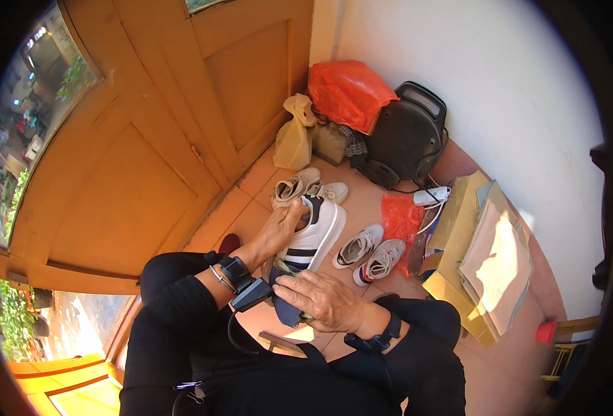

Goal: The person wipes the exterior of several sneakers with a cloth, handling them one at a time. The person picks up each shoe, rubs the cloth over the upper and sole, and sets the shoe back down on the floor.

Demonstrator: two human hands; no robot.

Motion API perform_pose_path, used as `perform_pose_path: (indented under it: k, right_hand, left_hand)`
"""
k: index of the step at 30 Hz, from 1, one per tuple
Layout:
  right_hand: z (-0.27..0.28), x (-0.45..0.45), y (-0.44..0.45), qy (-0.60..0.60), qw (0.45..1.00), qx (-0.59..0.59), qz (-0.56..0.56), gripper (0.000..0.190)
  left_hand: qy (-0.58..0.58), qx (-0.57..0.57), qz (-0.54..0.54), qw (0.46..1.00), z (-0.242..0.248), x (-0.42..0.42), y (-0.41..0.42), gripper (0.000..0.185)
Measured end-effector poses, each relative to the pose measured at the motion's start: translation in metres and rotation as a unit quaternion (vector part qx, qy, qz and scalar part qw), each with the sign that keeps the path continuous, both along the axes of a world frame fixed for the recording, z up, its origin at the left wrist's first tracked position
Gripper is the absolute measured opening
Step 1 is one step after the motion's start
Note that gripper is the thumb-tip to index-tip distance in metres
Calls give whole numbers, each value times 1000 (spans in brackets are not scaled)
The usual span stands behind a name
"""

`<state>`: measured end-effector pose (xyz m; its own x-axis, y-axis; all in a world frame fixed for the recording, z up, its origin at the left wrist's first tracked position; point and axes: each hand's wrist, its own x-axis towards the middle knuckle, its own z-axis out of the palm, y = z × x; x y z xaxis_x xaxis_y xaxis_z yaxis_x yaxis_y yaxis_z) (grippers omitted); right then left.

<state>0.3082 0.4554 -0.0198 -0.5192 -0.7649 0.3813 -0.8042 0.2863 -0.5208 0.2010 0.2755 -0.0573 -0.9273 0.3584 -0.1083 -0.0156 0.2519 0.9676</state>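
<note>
A white low-top sneaker [316, 235] with black stripes and a black heel tab is held up above the tiled floor in front of me. My left hand [277, 231] grips it at the ankle opening, with fingers tucked inside and the thumb along the collar. At the toe end, my right hand [327, 301] presses a dark blue cloth [287, 311] with some greenish parts. Cloth and fingers hide the sneaker's toe. A dark device is strapped to my left wrist, and a black band circles the right one.
Beige shoes [290, 188] stand by the wooden door [129, 192]. Nearer the right are grey sneakers [358, 245], a red plastic bag [401, 218] and a white power strip [431, 195]. Flattened cardboard [459, 260] leans near the wall. A black appliance [405, 138] stands in the corner.
</note>
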Motion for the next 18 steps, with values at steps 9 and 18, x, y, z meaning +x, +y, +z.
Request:
perform_pose_path:
  k: [9,18]
  right_hand:
    - [45,-39,40,11,981,-81,-174,68]
    - [42,-64,82,-32,905,-126,-404,61]
  left_hand:
    - [34,104,-99,989,-5,4,9,74]
    - [-99,167,-214,958,20,17,9,29]
